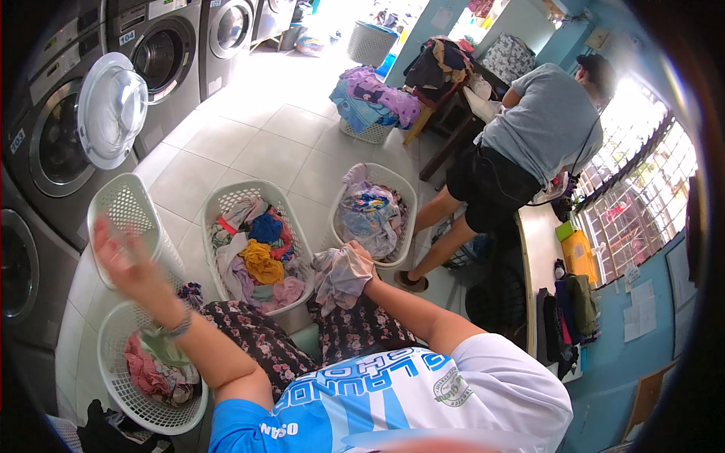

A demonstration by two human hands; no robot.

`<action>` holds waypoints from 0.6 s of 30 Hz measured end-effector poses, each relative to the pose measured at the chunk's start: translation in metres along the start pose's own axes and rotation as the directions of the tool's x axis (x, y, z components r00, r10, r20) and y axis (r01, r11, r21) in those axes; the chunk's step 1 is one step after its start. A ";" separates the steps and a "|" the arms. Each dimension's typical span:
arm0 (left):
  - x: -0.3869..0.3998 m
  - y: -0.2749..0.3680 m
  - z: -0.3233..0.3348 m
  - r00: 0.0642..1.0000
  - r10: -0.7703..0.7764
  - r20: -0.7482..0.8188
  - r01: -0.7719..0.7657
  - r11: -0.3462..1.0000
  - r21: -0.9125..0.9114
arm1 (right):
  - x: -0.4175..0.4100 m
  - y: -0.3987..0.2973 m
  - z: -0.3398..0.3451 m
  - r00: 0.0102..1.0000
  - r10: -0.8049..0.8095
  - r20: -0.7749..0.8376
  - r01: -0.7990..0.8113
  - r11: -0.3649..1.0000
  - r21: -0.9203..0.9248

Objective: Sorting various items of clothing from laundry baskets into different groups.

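My left hand (122, 255), blurred by motion, is raised with its fingers apart in front of a tall pale laundry basket (127, 198). Nothing shows in it. In my right hand (362, 260) is a bunched pale, patterned garment (338, 277), held over my right knee. Before me stands an oblong white basket (257, 189) of mixed clothes, with a yellow cloth (261, 261) and a dark blue cloth (266, 227) on top. To its right, another white basket (409, 195) holds pale, crumpled clothes (368, 218). A round white basket (110, 362) by my left leg contains pink and green clothes (158, 362).
Front-loading washing machines (164, 56) line the left side, one with its round door (113, 110) swung out. Another person (544, 124) stands at the right by a counter (532, 249). Further back are a heaped basket (368, 133) and a clothes-laden table (453, 141).
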State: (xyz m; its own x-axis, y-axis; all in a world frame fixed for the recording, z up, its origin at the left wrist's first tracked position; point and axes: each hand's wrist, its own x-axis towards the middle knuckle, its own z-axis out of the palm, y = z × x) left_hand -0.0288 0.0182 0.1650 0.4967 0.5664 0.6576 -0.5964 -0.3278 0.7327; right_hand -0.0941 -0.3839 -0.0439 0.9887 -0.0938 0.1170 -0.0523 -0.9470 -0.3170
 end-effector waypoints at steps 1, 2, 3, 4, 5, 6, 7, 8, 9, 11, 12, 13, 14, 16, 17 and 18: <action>-0.018 0.002 0.022 0.975 0.073 0.209 -0.099 0.988 0.118 | 0.000 0.001 0.000 1.000 0.003 0.016 -0.003 1.000 0.011; -0.036 0.001 0.043 0.903 0.042 0.427 -0.085 0.993 0.083 | 0.000 0.002 0.000 1.000 -0.020 -0.014 0.020 1.000 0.007; -0.057 -0.001 0.062 0.788 0.028 0.616 -0.028 1.000 -0.009 | 0.000 0.004 0.000 0.999 -0.050 0.013 0.050 0.998 -0.025; -0.077 -0.009 0.076 0.592 -0.022 0.806 0.075 0.997 -0.028 | -0.001 0.006 0.000 0.995 -0.078 0.067 0.082 0.995 -0.065; -0.091 -0.025 0.097 0.421 0.137 0.897 -0.100 0.990 -0.104 | -0.001 0.009 0.001 0.995 -0.088 0.042 0.091 0.994 -0.053; -0.108 -0.044 0.114 0.122 -0.110 0.986 -0.043 0.992 0.116 | -0.002 0.011 0.001 0.999 -0.045 0.028 0.045 0.999 0.015; -0.127 -0.066 0.128 -0.144 -0.269 0.952 -0.049 0.963 0.264 | -0.002 0.014 0.001 0.999 -0.004 0.037 0.001 0.997 0.073; -0.149 -0.090 0.135 -0.108 -0.378 0.919 -0.057 0.926 0.374 | -0.003 0.016 0.003 1.000 -0.016 -0.010 0.016 1.000 0.013; -0.173 -0.115 0.138 -0.042 -0.463 0.885 -0.060 0.886 0.461 | -0.003 0.018 0.004 1.000 0.001 -0.020 -0.001 1.000 0.005; -0.221 -0.170 0.123 0.124 -0.519 0.846 -0.226 0.815 0.533 | -0.005 0.022 0.007 0.992 -0.091 -0.092 0.096 0.995 0.043; -0.243 -0.197 0.113 0.254 -0.578 0.776 -0.356 0.690 0.630 | -0.005 0.024 0.008 0.995 -0.073 -0.074 0.072 0.997 -0.016; -0.260 -0.223 0.106 0.376 -0.566 0.734 -0.363 0.639 0.678 | -0.005 0.026 0.009 0.990 -0.108 -0.094 0.107 0.994 -0.014; -0.272 -0.248 0.099 0.311 -0.676 0.668 -0.303 0.596 0.744 | -0.005 0.028 0.011 0.998 -0.004 -0.057 0.014 0.983 0.184; -0.289 -0.283 0.099 0.265 -0.662 0.701 -0.331 0.620 0.711 | -0.004 0.034 0.012 1.000 0.015 -0.010 -0.014 0.995 0.103; -0.292 -0.292 0.100 0.217 -0.592 0.776 -0.418 0.662 0.622 | -0.003 0.037 0.013 0.999 -0.005 -0.043 0.009 0.994 0.109; -0.291 -0.295 0.106 0.220 -0.644 0.733 -0.340 0.653 0.676 | -0.002 0.040 0.014 0.998 0.027 -0.055 -0.015 0.980 0.197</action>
State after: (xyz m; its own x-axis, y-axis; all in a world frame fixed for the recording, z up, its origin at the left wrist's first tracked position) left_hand 0.0701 -0.1301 -0.2241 0.9552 -0.2187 -0.1992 -0.1324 -0.9182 0.3733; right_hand -0.0959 -0.4170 -0.0702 0.9777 -0.1357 0.1601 -0.0386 -0.8661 -0.4983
